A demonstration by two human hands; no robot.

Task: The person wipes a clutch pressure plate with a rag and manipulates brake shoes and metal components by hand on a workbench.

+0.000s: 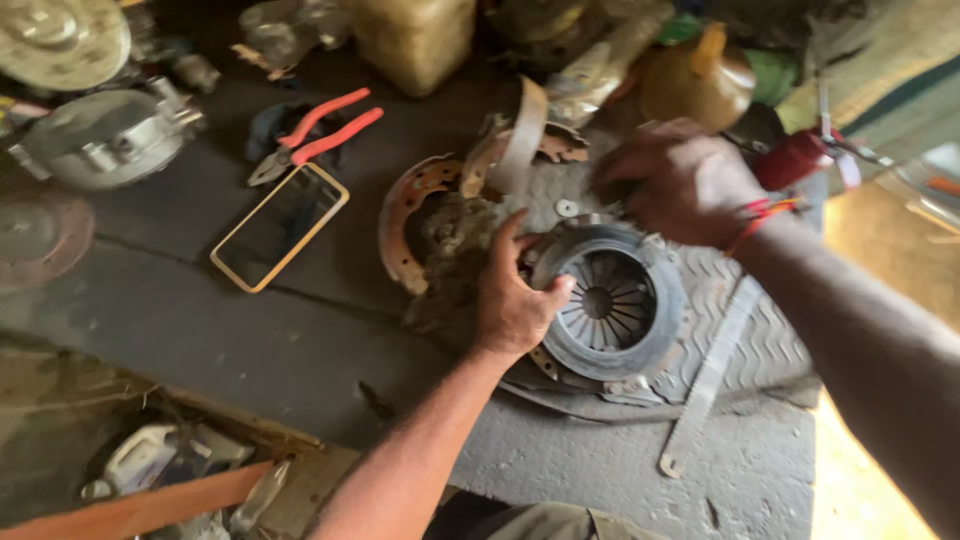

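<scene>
Fingers of my left hand (pixel 515 300) curl over the left rim of the clutch pressure plate (pixel 610 300), thumb pressed on its face, so that hand is clamped on it. I see my right hand (pixel 680 180) at the plate's far edge; it is blurred, fingers bent downward and bunched, and I cannot tell whether they grip anything. That plate lies flat on a ribbed rubber mat (pixel 770 340) at the right of the dark workbench (pixel 250 330). Just left of it sit rusty brake shoes (pixel 410 215). Further left lies a phone in a yellow case (pixel 280 227), with orange-handled pliers (pixel 315 135) beyond it. A metal strap (pixel 705 385) lies to the near right.
</scene>
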